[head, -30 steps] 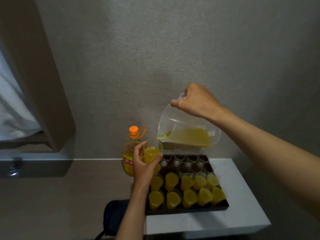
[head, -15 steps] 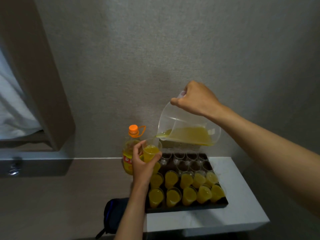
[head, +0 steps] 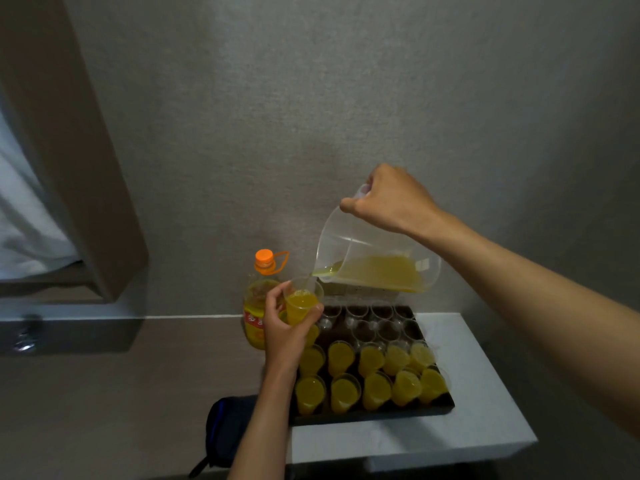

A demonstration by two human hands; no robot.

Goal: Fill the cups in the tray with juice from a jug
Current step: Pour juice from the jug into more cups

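Observation:
My right hand [head: 389,200] grips the handle of a clear plastic jug [head: 374,265], tilted to the left, with yellow juice pooled at its spout. A thin stream runs into a clear cup [head: 302,303] that my left hand [head: 285,332] holds just under the spout, above the tray's left end. That cup is more than half full. The dark tray [head: 440,408] on the white table holds two front rows of filled cups [head: 372,375] and several empty clear cups [head: 367,318] at the back.
A juice bottle [head: 258,306] with an orange cap stands left of the tray against the wall. A dark bag [head: 228,431] lies below the white table [head: 485,403] at its left end. A brown panel [head: 69,150] hangs at the left.
Juice level in the held cup has risen a little. Jug and cup stay almost in the same place, the jug tipped slightly further.

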